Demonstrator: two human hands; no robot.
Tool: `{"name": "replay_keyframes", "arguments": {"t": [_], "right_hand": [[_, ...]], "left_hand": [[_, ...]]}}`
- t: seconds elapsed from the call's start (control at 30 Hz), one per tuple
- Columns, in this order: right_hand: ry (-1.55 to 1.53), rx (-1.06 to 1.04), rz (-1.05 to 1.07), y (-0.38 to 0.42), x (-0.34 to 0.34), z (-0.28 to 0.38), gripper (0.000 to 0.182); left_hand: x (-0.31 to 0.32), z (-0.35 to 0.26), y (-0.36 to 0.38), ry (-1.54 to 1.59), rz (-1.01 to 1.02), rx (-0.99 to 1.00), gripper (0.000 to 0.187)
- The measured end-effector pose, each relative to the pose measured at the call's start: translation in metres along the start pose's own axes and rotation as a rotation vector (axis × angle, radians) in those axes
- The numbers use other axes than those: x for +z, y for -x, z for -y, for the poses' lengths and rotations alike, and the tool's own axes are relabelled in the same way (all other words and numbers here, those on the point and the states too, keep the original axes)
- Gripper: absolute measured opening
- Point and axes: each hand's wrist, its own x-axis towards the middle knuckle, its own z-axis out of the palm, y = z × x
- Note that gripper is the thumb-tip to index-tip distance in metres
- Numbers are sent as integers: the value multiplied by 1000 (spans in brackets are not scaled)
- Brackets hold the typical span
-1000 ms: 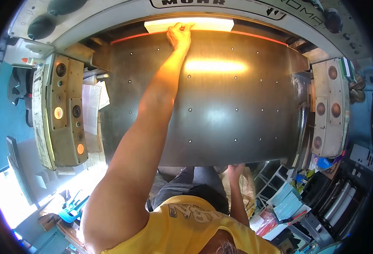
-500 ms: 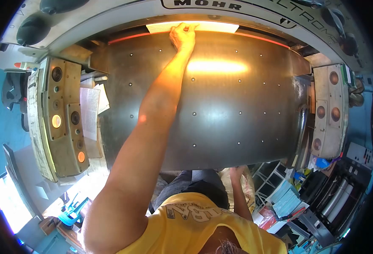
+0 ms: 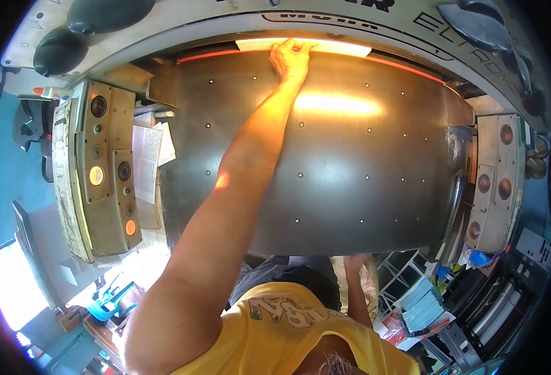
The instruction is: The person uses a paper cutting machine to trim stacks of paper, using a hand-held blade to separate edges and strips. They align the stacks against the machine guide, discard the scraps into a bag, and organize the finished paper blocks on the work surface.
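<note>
My left hand [image 3: 290, 59] reaches to the far edge of the dark metal table. Its fingers are curled together at a long, narrow, pale strip of paper [image 3: 344, 48] with fine lines along it, brightly lit by a yellowish lamp. The strip lies along the back of the table, against the machine's front beam; its far edge is in shadow. My right hand [image 3: 354, 262] hangs low by the table's front edge, near my body; its fingers are hidden.
The metal table [image 3: 331, 200] has rows of small round holes. A red line [image 3: 210, 57] crosses its back. Button panels [image 3: 97, 175] flank it, with printed sheets [image 3: 146, 156] by the left one. The white machine housing [image 3: 225, 25] hangs above.
The view has shifted, so the table and strip sit slightly further right and lower. My left hand stays at the strip with its fingers still curled; my right hand stays low.
</note>
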Motion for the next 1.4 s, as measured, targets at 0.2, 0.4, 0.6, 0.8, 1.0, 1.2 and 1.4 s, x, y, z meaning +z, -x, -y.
{"name": "replay_keyframes", "arguments": {"t": [0.2,0.4,0.6,0.8,1.0,1.2,1.4], "right_hand": [[-684,263,-95,-2,12,11,42],[244,-232,-68,-10,7,61,50],[409,-109,154,-10,-12,61,52],[520,-12,-44,18,-47,105,53],[654,-464,16,31,-127,173,54],[912,-542,110,-28,-177,188,91],[1184,-658,315,-65,-204,174,101]], "left_hand": [[12,11,-2,-9,-32,-6,37],[3,-3,0,-64,-54,5,34],[5,2,-2,-20,-23,12,33],[4,4,-4,-58,-6,20,33],[-53,-2,8,64,623,90,59],[-275,-35,161,-138,1038,709,66],[-473,30,245,-850,1157,544,99]]}}
